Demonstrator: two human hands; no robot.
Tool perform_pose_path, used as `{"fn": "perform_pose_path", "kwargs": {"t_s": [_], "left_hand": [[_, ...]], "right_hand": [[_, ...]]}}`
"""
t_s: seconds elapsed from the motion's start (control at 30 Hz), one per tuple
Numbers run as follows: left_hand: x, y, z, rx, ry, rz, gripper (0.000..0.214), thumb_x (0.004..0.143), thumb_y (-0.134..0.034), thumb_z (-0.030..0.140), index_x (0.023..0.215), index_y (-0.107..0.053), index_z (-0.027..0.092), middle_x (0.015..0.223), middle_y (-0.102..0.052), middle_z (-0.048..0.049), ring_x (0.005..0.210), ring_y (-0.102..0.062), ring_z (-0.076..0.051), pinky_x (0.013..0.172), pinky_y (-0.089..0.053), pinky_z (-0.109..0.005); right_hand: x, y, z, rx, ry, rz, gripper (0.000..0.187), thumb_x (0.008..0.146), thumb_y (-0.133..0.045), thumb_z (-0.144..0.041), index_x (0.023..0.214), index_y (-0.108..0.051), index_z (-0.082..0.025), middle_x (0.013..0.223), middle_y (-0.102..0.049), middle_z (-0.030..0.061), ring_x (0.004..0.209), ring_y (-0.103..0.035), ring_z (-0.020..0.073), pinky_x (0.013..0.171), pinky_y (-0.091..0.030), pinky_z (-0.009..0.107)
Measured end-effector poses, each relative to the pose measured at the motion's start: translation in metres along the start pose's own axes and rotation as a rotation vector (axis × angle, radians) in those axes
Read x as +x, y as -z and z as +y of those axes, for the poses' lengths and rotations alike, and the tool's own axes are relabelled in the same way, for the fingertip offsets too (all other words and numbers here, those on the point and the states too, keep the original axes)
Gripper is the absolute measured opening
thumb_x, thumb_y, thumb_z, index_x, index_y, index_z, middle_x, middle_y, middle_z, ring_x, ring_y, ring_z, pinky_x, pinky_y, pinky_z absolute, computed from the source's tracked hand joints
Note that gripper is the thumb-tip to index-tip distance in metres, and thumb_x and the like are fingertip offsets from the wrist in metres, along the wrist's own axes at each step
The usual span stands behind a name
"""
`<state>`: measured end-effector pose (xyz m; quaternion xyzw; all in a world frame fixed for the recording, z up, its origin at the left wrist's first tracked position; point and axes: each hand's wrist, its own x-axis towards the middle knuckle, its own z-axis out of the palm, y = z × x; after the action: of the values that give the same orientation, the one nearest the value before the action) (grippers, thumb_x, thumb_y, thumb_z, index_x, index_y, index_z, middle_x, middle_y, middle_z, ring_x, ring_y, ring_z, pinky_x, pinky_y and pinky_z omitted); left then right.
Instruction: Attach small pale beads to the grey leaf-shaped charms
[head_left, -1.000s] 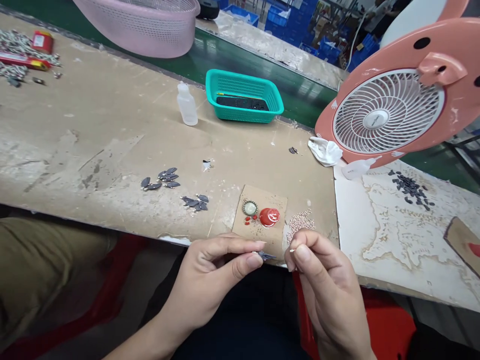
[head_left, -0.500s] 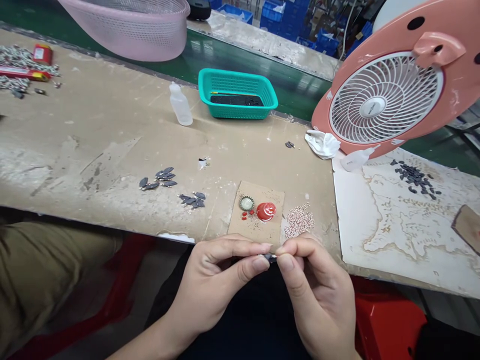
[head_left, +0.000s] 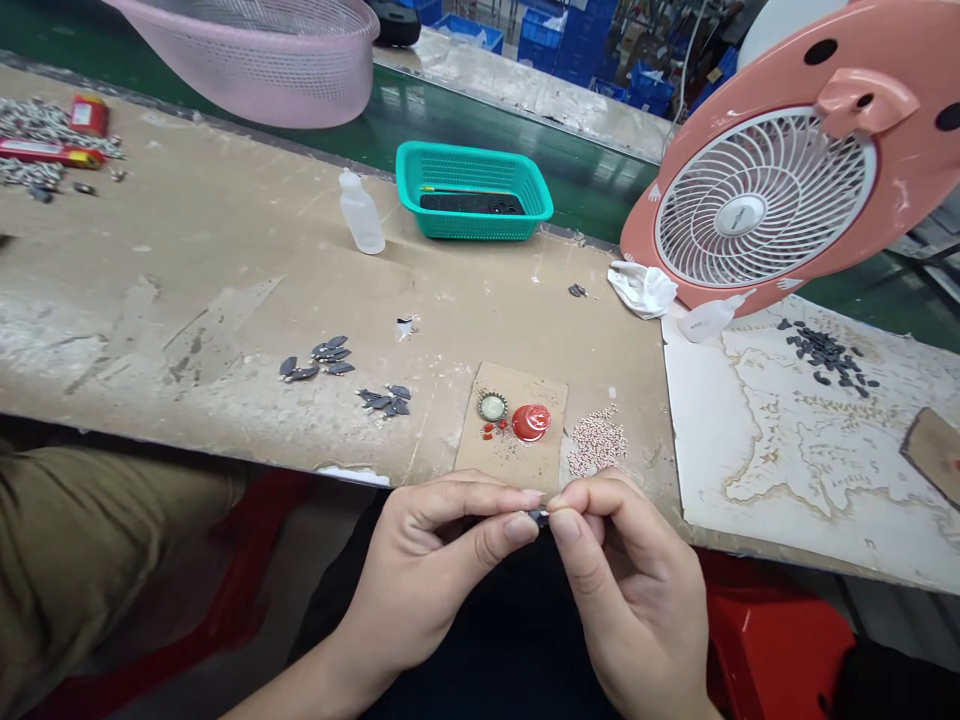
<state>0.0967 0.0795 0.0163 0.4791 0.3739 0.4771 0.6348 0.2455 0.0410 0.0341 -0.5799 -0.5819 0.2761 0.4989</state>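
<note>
My left hand (head_left: 435, 560) pinches a small dark leaf-shaped metal piece (head_left: 538, 517) between thumb and forefinger, just off the table's front edge. My right hand (head_left: 622, 570) meets it fingertip to fingertip, its thumb and forefinger pinched at the same piece; whatever tiny thing they hold is hidden. Just beyond the hands lies a cardboard square (head_left: 517, 455) with a bottle cap (head_left: 493, 406), a red blob (head_left: 532, 422) and small red bits. A pile of tiny pinkish beads (head_left: 597, 442) lies to its right. Two clusters of dark leaf pieces (head_left: 321, 356) (head_left: 386, 400) lie to the left.
A teal basket (head_left: 474, 190) holding a black phone, a small squeeze bottle (head_left: 360, 212), a pink fan (head_left: 780, 190), a crumpled white tissue (head_left: 643, 288) and a pink mesh basket (head_left: 262, 55) stand farther back. Another person's leg (head_left: 90, 540) is at the left. More dark pieces (head_left: 825, 355) lie on the right board.
My right hand has moved left and closed in until its fingertips meet my left hand's at the dark piece. The view has shifted slightly.
</note>
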Motion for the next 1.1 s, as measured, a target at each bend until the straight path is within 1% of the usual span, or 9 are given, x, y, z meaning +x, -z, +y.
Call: {"fn": "perform_pose_path", "kwargs": {"t_s": [0.2, 0.43, 0.63, 0.7, 0.8, 0.87, 0.93, 1.0, 1.1], "left_hand": [[0.0, -0.001, -0.003, -0.001, -0.031, -0.001, 0.03, 0.078, -0.076, 0.005, 0.089, -0.083, 0.033, 0.085, -0.08, 0.0021, 0.079, -0.076, -0.012, 0.074, -0.061, -0.012], [0.002, 0.0, -0.003, 0.029, -0.111, -0.015, 0.033, 0.077, -0.075, 0.001, 0.089, -0.083, 0.031, 0.082, -0.079, 0.0027, 0.075, -0.074, -0.01, 0.071, -0.06, -0.011], [-0.001, 0.001, -0.006, 0.084, -0.173, -0.003, 0.031, 0.077, -0.074, 0.001, 0.088, -0.083, 0.029, 0.08, -0.078, 0.0014, 0.073, -0.074, -0.011, 0.069, -0.059, -0.012], [0.0, 0.002, -0.008, 0.082, -0.158, -0.005, 0.028, 0.078, -0.074, 0.003, 0.087, -0.083, 0.029, 0.081, -0.079, 0.0011, 0.074, -0.074, -0.011, 0.07, -0.059, -0.013], [0.001, 0.004, -0.009, 0.07, -0.07, 0.001, 0.024, 0.078, -0.077, 0.009, 0.089, -0.082, 0.03, 0.083, -0.079, 0.002, 0.075, -0.074, -0.012, 0.07, -0.059, -0.014], [0.003, 0.005, -0.008, 0.076, 0.001, -0.002, 0.018, 0.079, -0.079, 0.014, 0.089, -0.081, 0.029, 0.079, -0.078, 0.0028, 0.072, -0.073, -0.011, 0.067, -0.058, -0.014], [0.004, 0.006, -0.007, 0.114, 0.026, -0.022, 0.009, 0.08, -0.079, 0.018, 0.084, -0.078, 0.026, 0.074, -0.076, 0.0032, 0.067, -0.071, -0.011, 0.063, -0.056, -0.013], [0.004, 0.006, -0.005, 0.189, -0.013, -0.039, 0.005, 0.082, -0.076, 0.02, 0.078, -0.074, 0.023, 0.072, -0.074, 0.0035, 0.064, -0.068, -0.01, 0.061, -0.054, -0.014], [0.003, 0.005, -0.003, 0.332, -0.156, -0.051, 0.011, 0.086, -0.071, 0.018, 0.076, -0.068, 0.021, 0.07, -0.071, 0.0049, 0.062, -0.065, -0.008, 0.061, -0.051, -0.014]], "right_hand": [[-0.001, -0.001, 0.001, -0.009, 0.002, 0.004, 0.01, 0.092, -0.059, -0.017, 0.085, -0.064, -0.022, 0.068, -0.052, -0.0043, 0.058, -0.049, 0.0104, 0.053, -0.041, 0.023], [-0.004, -0.003, 0.004, -0.005, -0.019, -0.013, 0.011, 0.093, -0.059, -0.02, 0.084, -0.064, -0.022, 0.069, -0.054, -0.0036, 0.059, -0.048, 0.0109, 0.054, -0.039, 0.023], [-0.007, -0.008, 0.007, -0.006, -0.03, -0.01, 0.013, 0.093, -0.059, -0.02, 0.083, -0.065, -0.022, 0.066, -0.051, -0.0047, 0.056, -0.046, 0.0101, 0.052, -0.037, 0.022], [-0.007, -0.008, 0.009, -0.014, -0.026, -0.008, 0.013, 0.094, -0.059, -0.02, 0.082, -0.065, -0.022, 0.066, -0.051, -0.0047, 0.056, -0.046, 0.01, 0.052, -0.037, 0.022], [-0.007, -0.007, 0.011, -0.027, -0.005, 0.006, 0.013, 0.094, -0.058, -0.021, 0.083, -0.065, -0.022, 0.067, -0.053, -0.0044, 0.057, -0.048, 0.0103, 0.053, -0.039, 0.022], [-0.007, -0.007, 0.012, -0.039, 0.03, 0.034, 0.012, 0.094, -0.058, -0.02, 0.084, -0.065, -0.022, 0.068, -0.054, -0.0042, 0.057, -0.049, 0.0103, 0.053, -0.04, 0.022], [-0.007, -0.007, 0.013, -0.05, 0.066, 0.059, 0.011, 0.093, -0.059, -0.018, 0.085, -0.065, -0.022, 0.069, -0.055, -0.0041, 0.057, -0.049, 0.0101, 0.053, -0.04, 0.021], [-0.008, -0.007, 0.013, -0.052, 0.092, 0.062, 0.01, 0.093, -0.059, -0.016, 0.087, -0.065, -0.022, 0.07, -0.055, -0.004, 0.058, -0.049, 0.0098, 0.053, -0.04, 0.021], [-0.01, -0.009, 0.013, -0.053, 0.111, 0.053, 0.011, 0.093, -0.057, -0.016, 0.085, -0.064, -0.021, 0.069, -0.053, -0.0037, 0.057, -0.048, 0.0097, 0.053, -0.038, 0.022]]}}
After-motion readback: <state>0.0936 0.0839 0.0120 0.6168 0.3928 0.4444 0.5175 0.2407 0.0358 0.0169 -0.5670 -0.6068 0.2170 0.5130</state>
